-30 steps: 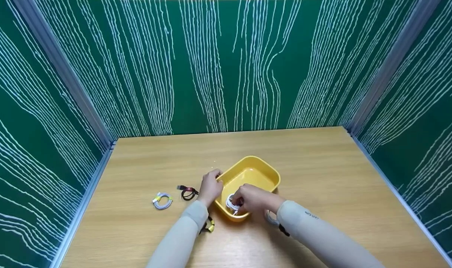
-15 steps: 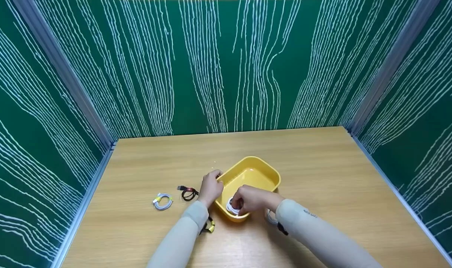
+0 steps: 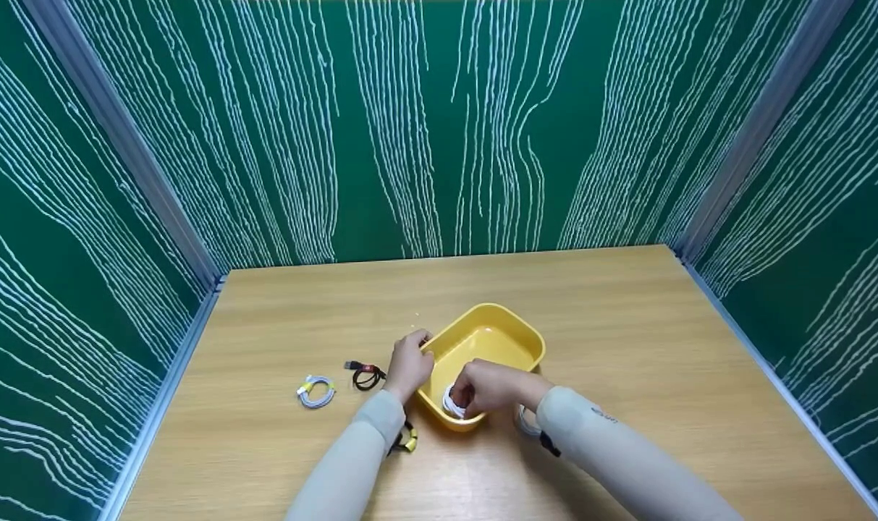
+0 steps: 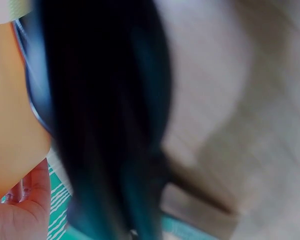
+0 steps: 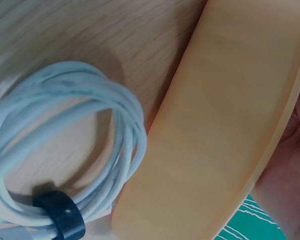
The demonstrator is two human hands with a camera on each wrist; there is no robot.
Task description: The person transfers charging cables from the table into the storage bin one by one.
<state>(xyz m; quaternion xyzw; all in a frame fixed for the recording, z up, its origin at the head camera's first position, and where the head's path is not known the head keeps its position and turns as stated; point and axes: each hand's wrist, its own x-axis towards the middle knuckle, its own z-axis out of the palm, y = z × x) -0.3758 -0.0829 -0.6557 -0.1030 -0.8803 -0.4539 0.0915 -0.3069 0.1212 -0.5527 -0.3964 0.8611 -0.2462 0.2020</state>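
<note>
A yellow plastic bin (image 3: 502, 352) stands at an angle on the wooden table. My left hand (image 3: 410, 367) grips its left rim, thumb inside and fingers over the outer wall. Inside the near corner, my right hand (image 3: 491, 384) pinches a coiled white cable (image 3: 450, 407); the fingertips are partly hidden. Beside the bin's outer wall (image 5: 205, 120), the right wrist view shows a pale grey coiled cable (image 5: 127, 107) with a black strap. A large dark blur (image 4: 105, 100) fills much of the left wrist view; I cannot tell what it is.
Left of the bin lie a light grey coil with yellow ties (image 3: 315, 391) and a black USB cable (image 3: 366, 377) with a red tie. A black-and-yellow cable (image 3: 409, 438) is half hidden by my left forearm. Green walls with white lines enclose the table.
The white cable has shifted slightly in the bin's near corner, and its loose end has gone out of sight beneath my right hand. My left hand keeps its place on the rim.
</note>
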